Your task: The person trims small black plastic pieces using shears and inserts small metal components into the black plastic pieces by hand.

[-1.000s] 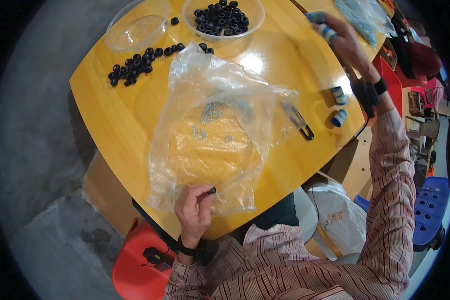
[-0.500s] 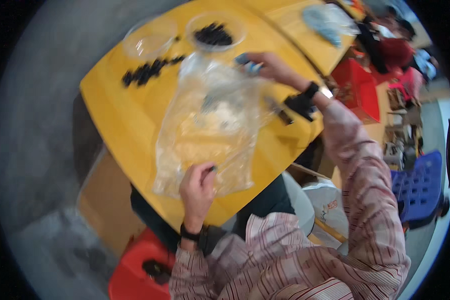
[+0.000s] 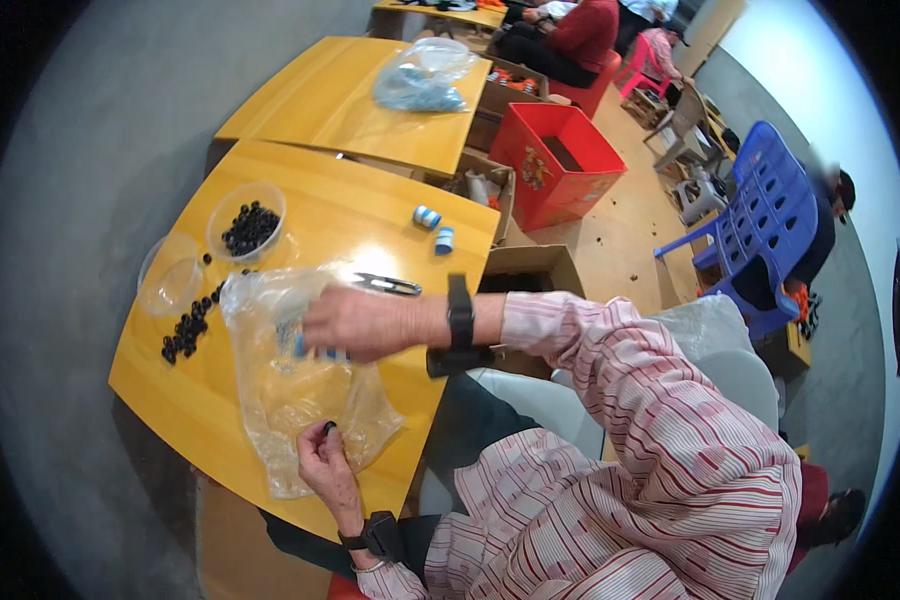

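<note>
A clear plastic bag (image 3: 290, 400) lies flat on the yellow table (image 3: 370, 225) in front of me. My left hand (image 3: 322, 462) rests on the bag's near edge and pinches a small black ring (image 3: 329, 428) between its fingertips. My right hand (image 3: 355, 322) hovers over the bag's upper part, closed on a small blue and white piece (image 3: 308, 350). A black band sits on each wrist.
Loose black rings (image 3: 185, 328) lie beside an empty clear bowl (image 3: 168, 282); a second bowl (image 3: 246, 222) holds more rings. Thread snips (image 3: 388, 286) and two blue spools (image 3: 434, 227) lie further back. A second table carries a filled bag (image 3: 422, 78). Red bin (image 3: 560, 165), blue chair (image 3: 770, 230), seated people beyond.
My right hand has come back from the far right of the table to over the bag, carrying the blue piece. My view has swung right. The left hand has stayed on the bag's edge.
</note>
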`<state>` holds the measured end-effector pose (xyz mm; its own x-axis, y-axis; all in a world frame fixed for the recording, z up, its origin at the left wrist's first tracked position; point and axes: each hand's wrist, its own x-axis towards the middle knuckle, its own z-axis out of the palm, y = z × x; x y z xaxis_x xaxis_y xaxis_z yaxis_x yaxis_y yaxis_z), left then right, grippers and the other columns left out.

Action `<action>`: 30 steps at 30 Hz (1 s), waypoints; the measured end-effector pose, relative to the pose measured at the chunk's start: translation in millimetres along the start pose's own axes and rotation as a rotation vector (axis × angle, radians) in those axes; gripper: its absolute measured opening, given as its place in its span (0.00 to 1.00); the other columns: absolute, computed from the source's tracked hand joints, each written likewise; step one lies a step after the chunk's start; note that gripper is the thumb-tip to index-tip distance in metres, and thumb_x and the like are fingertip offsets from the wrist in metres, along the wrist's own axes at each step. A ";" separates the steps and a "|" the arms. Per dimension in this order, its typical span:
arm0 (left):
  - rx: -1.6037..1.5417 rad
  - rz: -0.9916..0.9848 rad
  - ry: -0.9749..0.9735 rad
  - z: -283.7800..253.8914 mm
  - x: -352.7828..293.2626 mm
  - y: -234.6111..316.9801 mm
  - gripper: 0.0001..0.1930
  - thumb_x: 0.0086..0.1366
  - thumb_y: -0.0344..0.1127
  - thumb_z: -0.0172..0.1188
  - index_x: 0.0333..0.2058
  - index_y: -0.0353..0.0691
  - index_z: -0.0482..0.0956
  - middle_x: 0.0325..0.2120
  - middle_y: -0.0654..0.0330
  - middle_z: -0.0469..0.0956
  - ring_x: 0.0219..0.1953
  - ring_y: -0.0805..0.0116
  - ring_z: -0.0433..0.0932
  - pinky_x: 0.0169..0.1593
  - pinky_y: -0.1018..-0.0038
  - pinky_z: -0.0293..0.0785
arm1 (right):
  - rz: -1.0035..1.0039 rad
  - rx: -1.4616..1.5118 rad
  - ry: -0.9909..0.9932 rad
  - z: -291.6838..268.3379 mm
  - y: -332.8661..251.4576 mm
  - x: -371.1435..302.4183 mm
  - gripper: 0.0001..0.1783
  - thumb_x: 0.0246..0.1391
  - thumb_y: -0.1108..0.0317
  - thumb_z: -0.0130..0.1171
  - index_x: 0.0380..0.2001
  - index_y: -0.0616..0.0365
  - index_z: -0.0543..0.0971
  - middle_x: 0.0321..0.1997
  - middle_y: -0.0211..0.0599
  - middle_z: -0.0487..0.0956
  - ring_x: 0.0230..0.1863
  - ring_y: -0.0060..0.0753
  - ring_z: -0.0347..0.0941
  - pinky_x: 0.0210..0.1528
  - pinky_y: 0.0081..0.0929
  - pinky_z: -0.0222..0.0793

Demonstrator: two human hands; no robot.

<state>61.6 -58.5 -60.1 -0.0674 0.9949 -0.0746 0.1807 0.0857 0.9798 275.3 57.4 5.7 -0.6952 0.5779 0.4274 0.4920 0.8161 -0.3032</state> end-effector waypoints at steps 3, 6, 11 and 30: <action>-0.038 0.047 -0.038 -2.0 2.4 -4.5 0.06 0.63 0.26 0.53 0.38 0.33 0.72 0.32 0.63 0.72 0.34 0.75 0.69 0.41 0.80 0.67 | -0.049 0.034 -0.078 12.8 -35.2 -9.4 0.16 0.37 0.71 0.59 0.34 0.53 0.73 0.32 0.33 0.70 0.41 0.37 0.68 0.45 0.36 0.62; -0.080 0.093 -0.064 -0.4 2.8 -6.0 0.06 0.65 0.27 0.50 0.39 0.34 0.70 0.34 0.63 0.70 0.37 0.75 0.68 0.43 0.81 0.65 | 0.000 0.062 -0.085 23.7 -52.4 -18.9 0.18 0.35 0.72 0.60 0.35 0.55 0.72 0.33 0.35 0.70 0.41 0.39 0.68 0.44 0.37 0.62; -0.151 0.056 -0.024 1.8 -0.8 1.2 0.07 0.67 0.30 0.48 0.40 0.33 0.68 0.33 0.62 0.68 0.35 0.75 0.67 0.40 0.79 0.66 | 0.115 0.169 0.036 48.8 -63.7 -26.2 0.19 0.36 0.72 0.60 0.37 0.57 0.72 0.34 0.38 0.72 0.41 0.44 0.69 0.42 0.38 0.65; -0.231 0.047 -0.020 -5.5 4.5 -8.9 0.06 0.65 0.28 0.50 0.40 0.36 0.67 0.31 0.66 0.66 0.31 0.80 0.63 0.34 0.84 0.60 | 0.413 0.441 0.147 70.4 -69.3 -22.7 0.10 0.53 0.64 0.54 0.33 0.60 0.73 0.31 0.48 0.76 0.36 0.54 0.72 0.36 0.42 0.68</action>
<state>54.3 -55.1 -68.2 -0.0441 0.9986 -0.0294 -0.0467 0.0274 0.9985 220.1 -12.4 -42.9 -0.3984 0.8658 0.3028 0.4205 0.4658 -0.7786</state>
